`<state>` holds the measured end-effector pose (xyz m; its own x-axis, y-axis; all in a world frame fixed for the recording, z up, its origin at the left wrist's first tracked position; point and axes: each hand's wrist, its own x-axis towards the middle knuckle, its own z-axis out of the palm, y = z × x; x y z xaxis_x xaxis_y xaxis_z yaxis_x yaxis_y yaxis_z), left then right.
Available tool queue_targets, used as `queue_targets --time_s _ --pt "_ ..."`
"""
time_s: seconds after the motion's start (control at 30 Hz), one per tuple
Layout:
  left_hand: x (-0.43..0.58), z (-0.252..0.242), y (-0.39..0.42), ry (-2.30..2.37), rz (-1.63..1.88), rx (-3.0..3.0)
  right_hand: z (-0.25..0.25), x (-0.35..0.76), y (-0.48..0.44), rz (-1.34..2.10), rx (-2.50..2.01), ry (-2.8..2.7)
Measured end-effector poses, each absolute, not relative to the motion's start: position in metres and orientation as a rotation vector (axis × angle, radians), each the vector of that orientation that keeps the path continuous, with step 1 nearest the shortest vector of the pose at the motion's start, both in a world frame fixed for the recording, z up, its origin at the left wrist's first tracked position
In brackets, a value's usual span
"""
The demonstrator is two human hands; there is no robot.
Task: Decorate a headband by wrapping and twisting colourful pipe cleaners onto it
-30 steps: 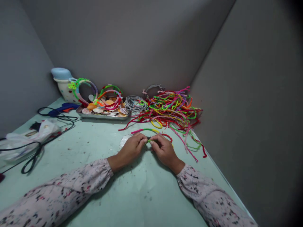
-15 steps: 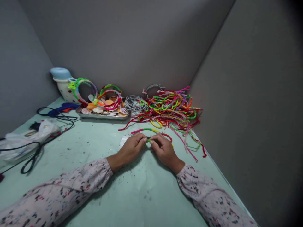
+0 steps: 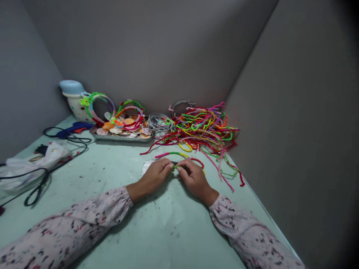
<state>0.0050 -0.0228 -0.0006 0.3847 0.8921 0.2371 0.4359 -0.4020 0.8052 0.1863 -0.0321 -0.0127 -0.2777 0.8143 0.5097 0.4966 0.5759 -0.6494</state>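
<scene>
Between my fingertips shows a short stretch of green pipe cleaner (image 3: 175, 167). My left hand (image 3: 158, 172) is closed in a pinch on one end of it, and my right hand (image 3: 194, 177) pinches it from the other side, close by. Just beyond the hands lies a curved strip wrapped in pink, green and yellow (image 3: 171, 153). A red loop (image 3: 199, 162) shows behind my right hand; whether it joins the strip I cannot tell. A whitish shiny piece (image 3: 146, 166) sticks out from behind my left hand. The rest of the green pipe cleaner is hidden by my fingers.
At the back right lies a tangled heap of coloured pipe cleaners (image 3: 202, 127), beside coiled grey wire (image 3: 160, 122). A metal tray (image 3: 123, 138) holds shells and wrapped hoops. A blue-lidded container (image 3: 73, 97), black cord (image 3: 46, 183) and plastic bag (image 3: 42, 160) are at left.
Hardly anything differs. Both hands keep their pinch on the green pipe cleaner, with only a slight shift of the fingers.
</scene>
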Motion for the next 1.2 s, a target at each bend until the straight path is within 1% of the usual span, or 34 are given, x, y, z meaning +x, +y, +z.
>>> queue_targets --time_s 0.47,0.87,1.2 --pt "0.0024 -0.0002 -0.0229 1.071 0.883 1.846 -0.0117 0.1861 -0.0324 0.453 -1.038 -1.951" --pt "0.0020 -0.0050 -0.0193 1.024 0.949 1.994 -0.0114 0.1862 -0.0323 0.494 -1.075 -1.903" --pt "0.0029 -0.0078 -0.0186 1.032 1.041 2.033 -0.0170 0.1875 -0.0305 0.601 -1.114 -1.845"
